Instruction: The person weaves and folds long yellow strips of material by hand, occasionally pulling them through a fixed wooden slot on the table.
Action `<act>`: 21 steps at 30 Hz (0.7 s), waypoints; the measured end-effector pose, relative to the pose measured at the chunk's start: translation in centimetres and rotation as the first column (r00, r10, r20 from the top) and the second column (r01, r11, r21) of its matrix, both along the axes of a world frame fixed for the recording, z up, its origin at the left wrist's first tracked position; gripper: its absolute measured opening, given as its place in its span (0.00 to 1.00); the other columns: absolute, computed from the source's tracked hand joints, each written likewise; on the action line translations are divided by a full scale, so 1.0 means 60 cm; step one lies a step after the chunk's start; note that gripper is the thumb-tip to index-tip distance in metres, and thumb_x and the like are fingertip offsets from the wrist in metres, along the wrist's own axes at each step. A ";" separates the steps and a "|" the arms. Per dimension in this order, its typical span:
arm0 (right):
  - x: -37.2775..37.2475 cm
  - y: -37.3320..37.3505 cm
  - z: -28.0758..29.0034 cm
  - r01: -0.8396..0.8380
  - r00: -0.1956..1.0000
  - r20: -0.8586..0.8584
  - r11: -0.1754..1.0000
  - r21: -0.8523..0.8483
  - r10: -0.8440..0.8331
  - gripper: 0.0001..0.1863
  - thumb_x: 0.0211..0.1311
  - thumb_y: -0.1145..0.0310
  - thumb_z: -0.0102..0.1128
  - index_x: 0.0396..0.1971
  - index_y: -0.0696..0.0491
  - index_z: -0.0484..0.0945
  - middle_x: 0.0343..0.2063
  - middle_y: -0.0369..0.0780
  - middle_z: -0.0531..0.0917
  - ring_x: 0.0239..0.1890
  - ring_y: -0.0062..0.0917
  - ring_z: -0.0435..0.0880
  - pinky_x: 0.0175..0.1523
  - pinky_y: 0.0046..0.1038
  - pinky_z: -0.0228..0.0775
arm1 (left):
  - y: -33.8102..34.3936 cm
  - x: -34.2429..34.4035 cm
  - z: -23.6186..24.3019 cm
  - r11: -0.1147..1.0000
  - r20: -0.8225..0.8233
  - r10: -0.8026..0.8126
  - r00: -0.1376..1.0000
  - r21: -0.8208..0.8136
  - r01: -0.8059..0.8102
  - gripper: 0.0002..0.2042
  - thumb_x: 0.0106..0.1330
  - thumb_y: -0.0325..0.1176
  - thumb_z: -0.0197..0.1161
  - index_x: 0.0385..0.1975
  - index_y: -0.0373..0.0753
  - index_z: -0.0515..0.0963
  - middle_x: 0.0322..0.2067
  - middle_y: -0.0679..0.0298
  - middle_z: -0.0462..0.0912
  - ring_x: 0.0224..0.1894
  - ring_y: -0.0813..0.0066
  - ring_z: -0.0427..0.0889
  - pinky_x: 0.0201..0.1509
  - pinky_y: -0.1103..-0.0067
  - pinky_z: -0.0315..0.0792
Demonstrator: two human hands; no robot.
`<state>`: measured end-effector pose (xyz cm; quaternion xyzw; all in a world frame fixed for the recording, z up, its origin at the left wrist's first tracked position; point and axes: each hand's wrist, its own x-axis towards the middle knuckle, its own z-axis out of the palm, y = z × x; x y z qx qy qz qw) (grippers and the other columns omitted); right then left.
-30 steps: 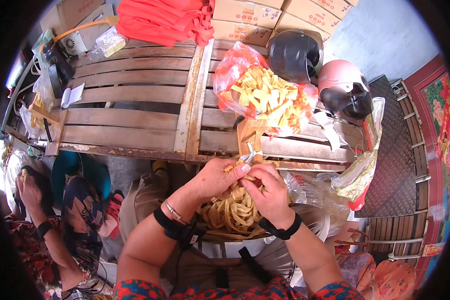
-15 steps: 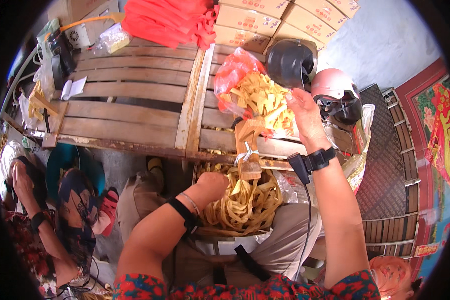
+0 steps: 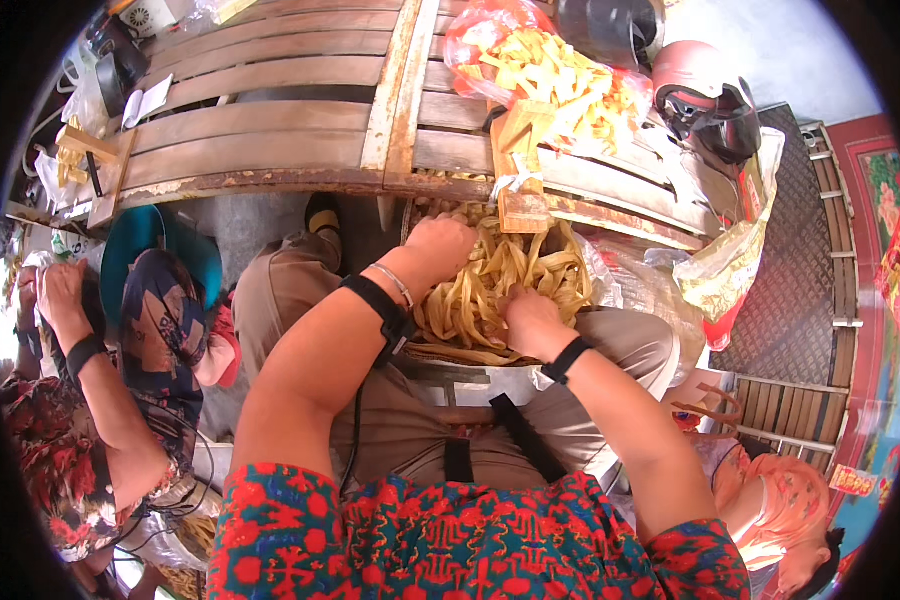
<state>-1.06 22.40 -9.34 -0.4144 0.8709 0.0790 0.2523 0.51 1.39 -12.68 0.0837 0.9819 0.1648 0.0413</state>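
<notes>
Between my knees, a box of long, limp yellow-brown strips (image 3: 470, 318) lies under the bench's edge. My left hand (image 3: 442, 247) is closed in a fist at the left of these strips; what its fingers hold, if anything, is hidden. My right hand (image 3: 533, 325) reaches into the strips from the right, its fingers bent and closed on some of them. Just above both hands, a wooden block fixture (image 3: 520, 165), wrapped with a white tie, juts over the bench's edge. Behind it, short yellow pieces (image 3: 560, 85) are heaped on a red plastic bag (image 3: 470, 55).
The slatted wooden bench (image 3: 260, 135) spans the far side. A pink helmet (image 3: 692, 75) and a black helmet (image 3: 610, 25) stand at its right. A teal bucket (image 3: 192, 255) and a co-worker's arm (image 3: 110, 400) are at left. Another person's orange headscarf (image 3: 785, 505) shows at lower right.
My right hand has come down from the heap of yellow pieces on the bench into the strips. My left hand stays closed beside the strips. The view has tipped downward.
</notes>
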 end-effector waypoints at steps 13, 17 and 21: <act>-0.003 0.032 0.008 0.499 0.866 0.205 0.816 -0.291 -0.457 0.18 0.60 0.61 0.54 0.42 0.59 0.73 0.34 0.53 0.80 0.39 0.46 0.80 0.46 0.37 0.70 | 0.035 0.042 0.028 0.955 0.090 -0.154 0.984 0.268 0.125 0.18 0.57 0.35 0.59 0.48 0.40 0.74 0.41 0.52 0.80 0.45 0.52 0.78 0.51 0.67 0.72; -0.001 0.028 0.121 0.753 0.640 0.767 0.242 -0.612 -0.053 0.10 0.69 0.65 0.50 0.38 0.53 0.77 0.20 0.30 0.75 0.24 0.12 0.72 0.32 0.17 0.66 | 0.065 0.052 0.071 0.805 -0.101 -0.219 0.971 0.543 0.238 0.19 0.53 0.43 0.64 0.41 0.39 0.76 0.43 0.53 0.78 0.44 0.52 0.77 0.48 0.67 0.72; 0.021 0.031 0.287 0.791 0.603 0.778 -0.008 -0.611 0.179 0.13 0.68 0.61 0.50 0.38 0.54 0.77 0.21 0.29 0.74 0.22 0.12 0.68 0.27 0.14 0.57 | 0.115 0.060 0.149 0.719 -0.319 -0.174 0.932 0.606 0.342 0.19 0.55 0.41 0.65 0.46 0.40 0.76 0.43 0.53 0.79 0.47 0.54 0.77 0.54 0.68 0.70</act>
